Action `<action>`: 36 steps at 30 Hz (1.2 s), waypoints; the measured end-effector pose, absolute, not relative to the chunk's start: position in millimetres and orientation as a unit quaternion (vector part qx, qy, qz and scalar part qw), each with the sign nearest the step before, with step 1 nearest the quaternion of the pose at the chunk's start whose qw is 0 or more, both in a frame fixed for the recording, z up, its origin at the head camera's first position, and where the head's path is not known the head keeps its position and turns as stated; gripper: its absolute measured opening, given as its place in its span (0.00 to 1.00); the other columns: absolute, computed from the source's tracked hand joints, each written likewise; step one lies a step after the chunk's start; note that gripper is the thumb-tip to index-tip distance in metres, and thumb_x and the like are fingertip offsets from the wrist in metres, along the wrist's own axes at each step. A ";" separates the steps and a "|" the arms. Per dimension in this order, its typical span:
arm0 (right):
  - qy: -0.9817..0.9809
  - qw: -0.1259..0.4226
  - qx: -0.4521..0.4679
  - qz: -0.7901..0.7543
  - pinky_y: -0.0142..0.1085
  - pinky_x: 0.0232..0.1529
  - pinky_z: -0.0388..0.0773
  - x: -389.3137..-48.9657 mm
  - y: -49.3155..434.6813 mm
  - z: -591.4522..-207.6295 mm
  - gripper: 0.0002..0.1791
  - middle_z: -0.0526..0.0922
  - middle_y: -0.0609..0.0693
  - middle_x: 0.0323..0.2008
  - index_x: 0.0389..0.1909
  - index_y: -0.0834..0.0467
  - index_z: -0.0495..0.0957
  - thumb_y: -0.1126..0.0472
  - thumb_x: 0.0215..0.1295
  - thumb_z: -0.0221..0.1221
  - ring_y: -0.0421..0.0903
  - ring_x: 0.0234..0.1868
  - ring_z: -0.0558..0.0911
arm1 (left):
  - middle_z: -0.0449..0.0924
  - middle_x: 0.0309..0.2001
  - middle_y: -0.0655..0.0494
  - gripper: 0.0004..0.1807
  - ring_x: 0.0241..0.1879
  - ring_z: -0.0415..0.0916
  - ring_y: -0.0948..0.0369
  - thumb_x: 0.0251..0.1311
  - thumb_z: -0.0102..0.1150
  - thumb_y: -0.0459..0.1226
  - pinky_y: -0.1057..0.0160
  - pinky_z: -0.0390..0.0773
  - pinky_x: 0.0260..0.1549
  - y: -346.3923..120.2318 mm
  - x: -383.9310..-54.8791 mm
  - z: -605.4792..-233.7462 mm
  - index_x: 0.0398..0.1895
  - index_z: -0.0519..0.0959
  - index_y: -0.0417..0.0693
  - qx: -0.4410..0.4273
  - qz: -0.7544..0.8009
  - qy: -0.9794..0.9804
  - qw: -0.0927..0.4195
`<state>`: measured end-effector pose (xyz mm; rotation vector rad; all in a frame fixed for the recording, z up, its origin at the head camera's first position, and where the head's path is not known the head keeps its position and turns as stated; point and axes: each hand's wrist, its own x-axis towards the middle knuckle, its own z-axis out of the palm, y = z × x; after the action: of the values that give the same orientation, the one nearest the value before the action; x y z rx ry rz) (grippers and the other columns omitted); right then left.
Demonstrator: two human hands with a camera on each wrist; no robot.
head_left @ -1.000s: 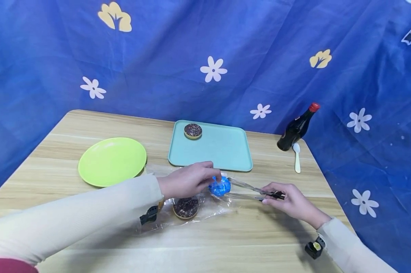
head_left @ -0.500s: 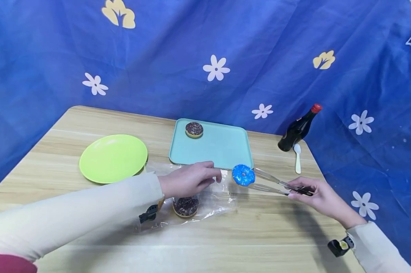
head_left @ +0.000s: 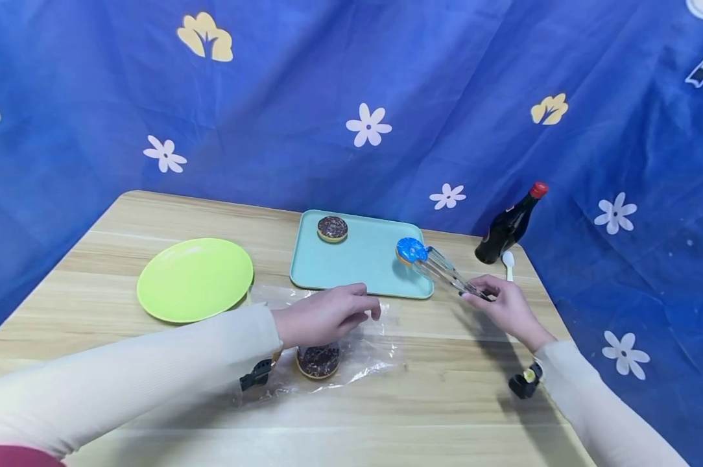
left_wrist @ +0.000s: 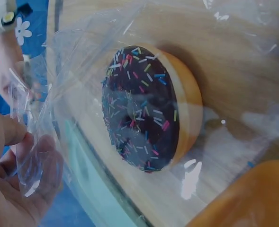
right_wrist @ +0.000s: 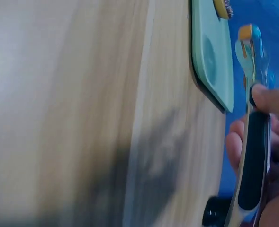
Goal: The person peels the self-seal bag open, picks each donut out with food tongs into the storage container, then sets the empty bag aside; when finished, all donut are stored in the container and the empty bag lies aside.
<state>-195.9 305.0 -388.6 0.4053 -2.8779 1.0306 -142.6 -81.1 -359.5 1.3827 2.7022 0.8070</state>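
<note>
My left hand (head_left: pixel 325 316) pinches the edge of a clear plastic bag (head_left: pixel 366 360) lying on the table. In the left wrist view, a chocolate doughnut (left_wrist: pixel 139 109) with coloured sprinkles lies inside the bag, near a partly visible orange-brown rounded thing (left_wrist: pixel 257 198). My right hand (head_left: pixel 506 308) grips metal tongs (right_wrist: pixel 254 161) with dark handles. A blue-iced doughnut (head_left: pixel 411 249) is held between the tongs' ends, above the right part of a pale teal tray (head_left: pixel 363 266). Another chocolate doughnut (head_left: pixel 332 228) sits at the tray's back left.
A lime-green plate (head_left: pixel 194 279) stands left of the tray. At the back right are a dark bottle (head_left: pixel 506 227) with a red cap and a white spoon (head_left: pixel 508 261), partly hidden by my right hand. A blue patterned cloth (head_left: pixel 281 117) hangs behind the table.
My right hand has drawn the blue doughnut out of the bag with the tongs, first rightward, then forward to over the tray. My left hand has stayed at the bag.
</note>
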 end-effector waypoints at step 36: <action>-0.941 -0.020 0.088 0.326 0.32 0.38 0.81 -257.4 240.7 -397.1 0.21 0.87 0.64 0.47 0.57 0.68 0.79 0.58 0.70 0.66 0.49 0.38 0.84 | 0.78 0.40 0.58 0.09 0.37 0.77 0.64 0.72 0.58 0.30 0.65 0.82 0.39 -80.4 -143.9 -358.4 0.47 0.82 0.54 0.446 0.244 0.861 0.006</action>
<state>-257.4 240.7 -397.1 0.2816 -2.9946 1.0377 -143.9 -80.4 -358.4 1.3962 2.6934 0.7647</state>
